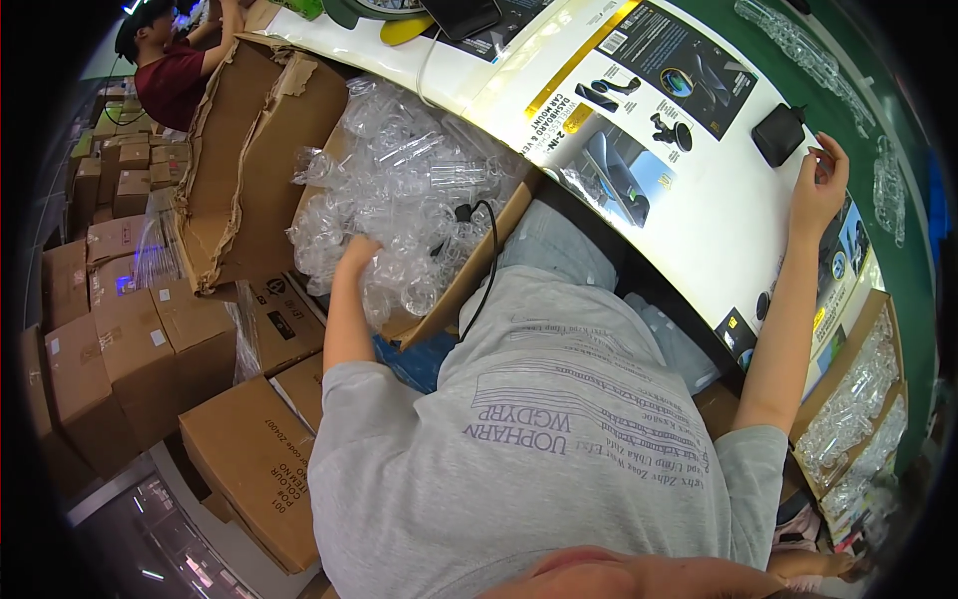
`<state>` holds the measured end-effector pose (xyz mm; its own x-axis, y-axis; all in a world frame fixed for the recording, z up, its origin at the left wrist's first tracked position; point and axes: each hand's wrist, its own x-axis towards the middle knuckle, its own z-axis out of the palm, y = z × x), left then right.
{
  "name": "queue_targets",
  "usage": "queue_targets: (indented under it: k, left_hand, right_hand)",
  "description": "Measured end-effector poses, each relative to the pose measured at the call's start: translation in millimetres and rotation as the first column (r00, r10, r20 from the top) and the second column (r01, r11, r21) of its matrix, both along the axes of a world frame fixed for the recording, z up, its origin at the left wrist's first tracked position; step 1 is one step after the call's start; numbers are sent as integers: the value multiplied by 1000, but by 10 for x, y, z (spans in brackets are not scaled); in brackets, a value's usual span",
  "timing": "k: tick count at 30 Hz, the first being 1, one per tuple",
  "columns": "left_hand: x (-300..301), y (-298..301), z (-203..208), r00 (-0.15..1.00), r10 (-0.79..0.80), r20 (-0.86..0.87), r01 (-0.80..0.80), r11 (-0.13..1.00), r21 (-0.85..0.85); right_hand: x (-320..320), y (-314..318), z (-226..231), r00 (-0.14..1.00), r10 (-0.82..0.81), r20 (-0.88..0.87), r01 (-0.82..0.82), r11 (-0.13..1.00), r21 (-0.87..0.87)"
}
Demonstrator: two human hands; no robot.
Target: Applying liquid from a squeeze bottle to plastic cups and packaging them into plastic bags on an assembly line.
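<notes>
Down left, the left hand (359, 250) grip digs among clear plastic shells (419, 190), closure hidden; right hand (820, 185) open beside black pad (778, 134).

Left hand (357, 250) digs into clear plastic shells (409, 190); right hand (820, 185) beside a black part (778, 134).

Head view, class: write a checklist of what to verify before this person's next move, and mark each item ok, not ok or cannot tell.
1. Left hand is in the box of clear plastic shells: ok.
2. Left hand has gripped a shell: cannot tell.
3. Right hand is on the printed card: ok.
4. Black part lies beside the right hand: ok.
5. Right hand holds something: cannot tell.
</notes>
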<state>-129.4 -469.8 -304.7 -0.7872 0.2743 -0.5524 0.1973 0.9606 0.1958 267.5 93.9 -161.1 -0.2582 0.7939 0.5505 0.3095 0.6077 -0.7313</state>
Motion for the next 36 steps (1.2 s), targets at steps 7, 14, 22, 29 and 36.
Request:
queue_targets:
  k: [7,14,22,29,36]
  left_hand:
    - [-144,-194,-244,846,357,396,-476,841,258]
    - [-61,147,1024,972,217,87,-203,602,772]
    - [-13,513,1699,981,-79,-179,164,831,532]
    - [26,664,1833,922,113,370,-387,237,891]
    - [3,346,2207,843,405,355,-386,-5,922]
  right_hand:
    - [-47,-23,36,1000,16,-5,-16,1000,-2]
    - [-3,-3,6,1000,7,-15,-7,1000,-4]
    - [-35,-5,0,1000,-1,-19,1,1000,29]
    - [-3,15,6,1000,16,-3,-16,1000,-1]
    - [4,35,-31,1000,22,-21,-22,1000,-14]
